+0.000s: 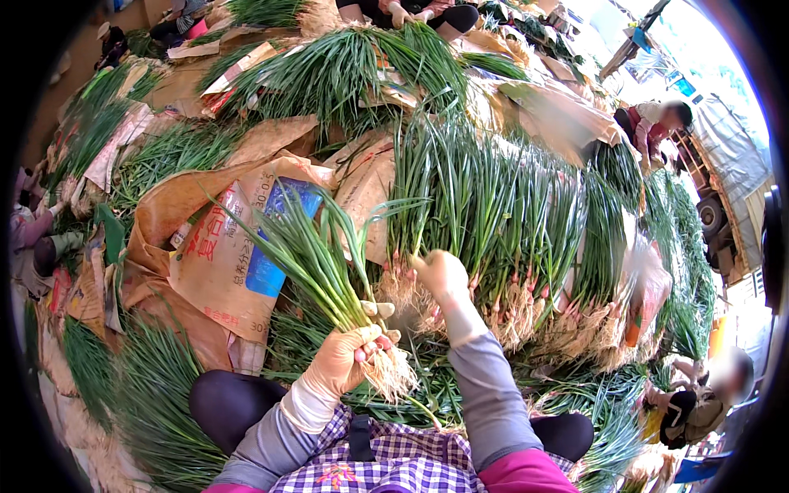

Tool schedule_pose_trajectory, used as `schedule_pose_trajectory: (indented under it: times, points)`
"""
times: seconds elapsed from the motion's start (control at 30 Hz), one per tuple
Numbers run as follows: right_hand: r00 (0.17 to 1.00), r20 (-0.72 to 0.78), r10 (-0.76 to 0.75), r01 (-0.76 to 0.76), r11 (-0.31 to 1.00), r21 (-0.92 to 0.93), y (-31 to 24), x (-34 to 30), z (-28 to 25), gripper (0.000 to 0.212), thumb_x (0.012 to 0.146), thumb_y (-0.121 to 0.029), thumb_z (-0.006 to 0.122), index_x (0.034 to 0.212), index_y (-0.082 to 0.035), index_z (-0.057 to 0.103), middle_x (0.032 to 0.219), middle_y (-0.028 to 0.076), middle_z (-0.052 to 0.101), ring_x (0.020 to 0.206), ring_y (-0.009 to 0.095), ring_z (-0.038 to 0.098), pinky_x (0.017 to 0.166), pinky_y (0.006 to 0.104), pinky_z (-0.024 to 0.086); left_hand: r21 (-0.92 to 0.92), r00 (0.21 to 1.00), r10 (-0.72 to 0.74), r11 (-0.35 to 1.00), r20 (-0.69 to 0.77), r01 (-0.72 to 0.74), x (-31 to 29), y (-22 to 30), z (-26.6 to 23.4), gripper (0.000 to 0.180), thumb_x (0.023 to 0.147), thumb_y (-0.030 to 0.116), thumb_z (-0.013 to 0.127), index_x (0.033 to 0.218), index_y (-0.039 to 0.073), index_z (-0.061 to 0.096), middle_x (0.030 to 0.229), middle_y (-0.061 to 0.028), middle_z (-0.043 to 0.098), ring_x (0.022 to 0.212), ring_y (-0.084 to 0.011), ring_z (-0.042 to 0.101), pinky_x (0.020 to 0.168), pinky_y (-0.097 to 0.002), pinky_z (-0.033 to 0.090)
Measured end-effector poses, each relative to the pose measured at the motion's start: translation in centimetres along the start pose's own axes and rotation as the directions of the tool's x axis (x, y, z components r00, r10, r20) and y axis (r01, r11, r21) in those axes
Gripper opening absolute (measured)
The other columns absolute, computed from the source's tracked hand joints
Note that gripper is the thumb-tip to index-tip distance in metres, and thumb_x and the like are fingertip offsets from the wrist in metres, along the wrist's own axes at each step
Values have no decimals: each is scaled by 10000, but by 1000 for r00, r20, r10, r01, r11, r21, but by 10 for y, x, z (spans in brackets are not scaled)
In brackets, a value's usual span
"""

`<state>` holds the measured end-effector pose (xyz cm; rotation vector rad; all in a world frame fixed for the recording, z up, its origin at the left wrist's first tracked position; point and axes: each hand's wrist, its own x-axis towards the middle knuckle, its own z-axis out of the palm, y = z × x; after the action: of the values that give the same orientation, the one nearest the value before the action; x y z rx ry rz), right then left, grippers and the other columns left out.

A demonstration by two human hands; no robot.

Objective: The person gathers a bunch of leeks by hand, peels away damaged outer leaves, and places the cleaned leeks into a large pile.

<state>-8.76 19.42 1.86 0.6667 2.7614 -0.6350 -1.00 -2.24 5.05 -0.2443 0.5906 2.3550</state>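
My left hand (341, 357), in a pale glove, is closed round a small bunch of green onions (316, 283). Their leaves fan up and to the left, and the reddish bulbs and pale roots (390, 374) hang below the fist. To the right, my right hand (444, 279), gloved too, is closed with its fingertips at a stem at the near left end of a long row of green onions (485, 205). That stem seems pinched between thumb and finger, though the fingertips partly hide it. The row lies with its roots toward me.
A brown printed sack (222, 255) lies left of the bunch. Loose green onions (156, 394) cover the ground around my knees. Farther heaps (337, 74) rest on sacking ahead. Other people sit at the far side, left and right; a truck (723, 189) stands at the right.
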Motion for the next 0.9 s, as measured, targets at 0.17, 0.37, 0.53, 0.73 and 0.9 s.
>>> schedule_pose_trajectory:
  times: [0.17,0.37,0.53,0.73,0.9]
  points:
    - [960,-218,174,-123,965,232,27,69,35,356,744,-210,688,974,53,621,793,189,655,743,267,670,653,367,527,49,992,-65,996,-111,70,9,-4,4,357,830,-68,479,1165,55,468,1001,-132,604,697,-206,603,746,-329,529]
    - [941,332,-65,-292,343,893,22,12,-12,131,857,-46,561,976,3,583,668,51,574,431,100,492,354,241,415,93,971,-143,982,-193,163,17,-11,-20,330,818,-41,513,1148,-25,508,877,-117,615,710,-192,604,666,-268,506]
    - [955,281,-94,-211,449,868,36,-67,-29,212,850,-171,640,939,19,610,738,76,628,598,149,574,609,279,467,343,955,-267,891,-129,295,12,-22,-5,263,801,-11,559,1063,-29,546,786,-95,607,640,-122,589,513,-196,464]
    - [996,-5,-92,80,832,549,23,-128,-1,226,799,-223,692,844,-7,646,715,127,655,651,202,634,614,316,487,540,961,-276,812,19,222,6,-40,2,252,792,22,600,1038,-11,556,834,-59,605,677,-129,581,621,-263,498]
    - [927,-275,-254,344,869,356,37,-134,1,214,858,-250,605,819,-41,637,694,133,631,651,239,635,621,365,492,277,942,-336,903,-24,329,2,-36,3,208,777,-34,527,981,4,545,874,-111,596,742,-204,602,701,-325,513]
